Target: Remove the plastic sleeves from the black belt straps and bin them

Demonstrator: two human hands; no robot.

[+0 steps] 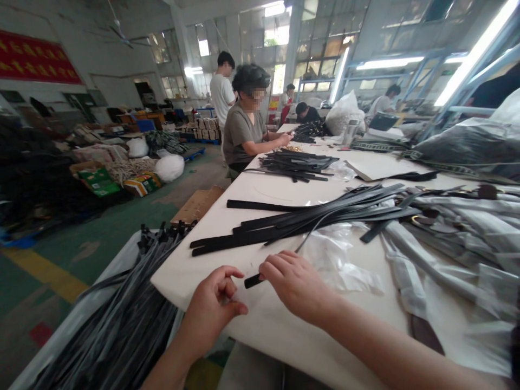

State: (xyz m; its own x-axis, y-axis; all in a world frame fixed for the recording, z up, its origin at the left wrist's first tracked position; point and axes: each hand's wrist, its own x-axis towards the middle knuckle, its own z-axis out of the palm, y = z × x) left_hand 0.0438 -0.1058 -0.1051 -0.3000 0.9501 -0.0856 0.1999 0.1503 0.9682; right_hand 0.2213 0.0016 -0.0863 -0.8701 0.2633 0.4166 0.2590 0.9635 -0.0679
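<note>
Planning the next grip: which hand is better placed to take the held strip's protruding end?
Probably the left hand: it appears empty and is close to the protruding end of the black strip. The right hand is occupied gripping that strip.

Left hand [213,306] half-curled, thumb [235,310] held apart from fingers [225,273]; bare left forearm [174,355] angles up. Right hand [294,284] near it, knuckles uppermost, gripping; bare right forearm [377,336] reaches in from lower right.

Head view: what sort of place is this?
Probably a factory workshop: black strips lie in piles on a large white table, a co-worker is busy beside it, and tube lights shine overhead.
</note>
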